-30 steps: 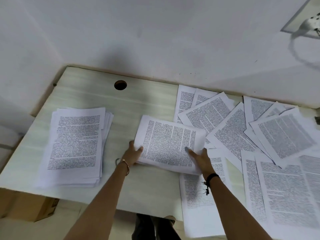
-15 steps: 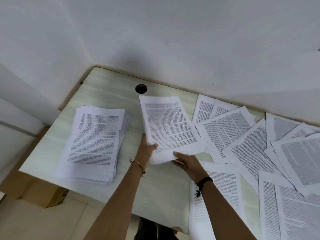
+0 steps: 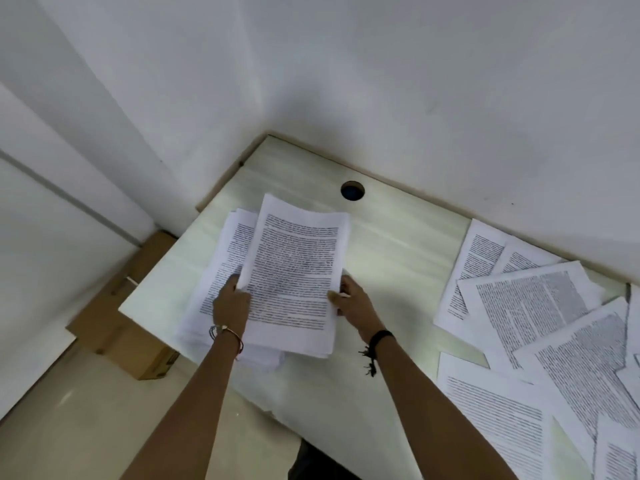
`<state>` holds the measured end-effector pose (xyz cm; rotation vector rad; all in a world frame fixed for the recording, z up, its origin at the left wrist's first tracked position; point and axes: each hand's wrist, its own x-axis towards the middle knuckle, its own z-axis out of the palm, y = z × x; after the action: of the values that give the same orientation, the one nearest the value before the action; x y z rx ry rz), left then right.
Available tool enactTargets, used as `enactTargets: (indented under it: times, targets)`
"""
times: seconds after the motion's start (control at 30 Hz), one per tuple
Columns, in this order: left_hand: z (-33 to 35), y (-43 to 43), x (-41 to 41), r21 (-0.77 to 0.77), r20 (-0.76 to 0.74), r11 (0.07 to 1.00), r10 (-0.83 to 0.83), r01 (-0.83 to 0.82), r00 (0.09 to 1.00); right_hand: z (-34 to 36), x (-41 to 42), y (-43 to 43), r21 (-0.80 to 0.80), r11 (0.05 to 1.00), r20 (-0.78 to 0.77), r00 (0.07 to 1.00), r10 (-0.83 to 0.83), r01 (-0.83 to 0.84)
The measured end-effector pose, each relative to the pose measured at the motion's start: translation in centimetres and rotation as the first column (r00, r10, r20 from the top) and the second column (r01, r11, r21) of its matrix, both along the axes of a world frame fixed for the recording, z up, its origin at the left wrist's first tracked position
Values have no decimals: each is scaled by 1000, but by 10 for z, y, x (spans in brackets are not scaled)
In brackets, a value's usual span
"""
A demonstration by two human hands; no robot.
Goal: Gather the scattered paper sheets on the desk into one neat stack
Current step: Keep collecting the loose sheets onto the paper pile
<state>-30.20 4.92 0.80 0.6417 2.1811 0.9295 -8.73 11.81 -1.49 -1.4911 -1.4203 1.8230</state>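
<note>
A bundle of printed sheets (image 3: 294, 271) hangs over the left part of the pale desk (image 3: 398, 244), held by both hands. My left hand (image 3: 231, 301) grips its left edge, and my right hand (image 3: 351, 301) grips its right edge. Under the bundle lies the gathered stack (image 3: 221, 271), showing only along its left side and bottom corner. More printed sheets (image 3: 530, 306) lie scattered and overlapping across the right side of the desk.
A round cable hole (image 3: 352, 190) sits near the desk's back edge. White walls close the back and left. A cardboard box (image 3: 117, 327) stands on the floor by the desk's left corner. A dark shape shows below the desk's front edge.
Both hands have carried the bundle leftward from the middle of the desk to above the gathered stack. The view has swung left, so fewer scattered sheets show.
</note>
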Motion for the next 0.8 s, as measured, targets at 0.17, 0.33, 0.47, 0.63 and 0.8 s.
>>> enactTargets:
  times: [0.17, 0.33, 0.47, 0.63, 0.8]
  targets:
    - [-16, -12, -40, -82, -232, 994, 44, -65, 972, -1, -57, -4, 38, 991, 140, 982, 125, -131]
    - [-33, -8, -75, -308, -222, 951, -73, 1, 972, -13, -71, 0, -19, 951, 359, 886, 294, -308]
    - [-42, 2, -97, -325, -122, 942, -129, 83, 984, -19, -66, -2, 27, 938, 481, 827, 291, -345]
    - [-48, 21, -97, -388, -106, 882, -331, 267, 938, -25, -69, -3, 7, 970, 433, 876, 214, -241]
    - [-56, 29, -72, -408, -120, 847, -419, 340, 900, -30, -48, -5, 28, 990, 494, 863, 104, -136]
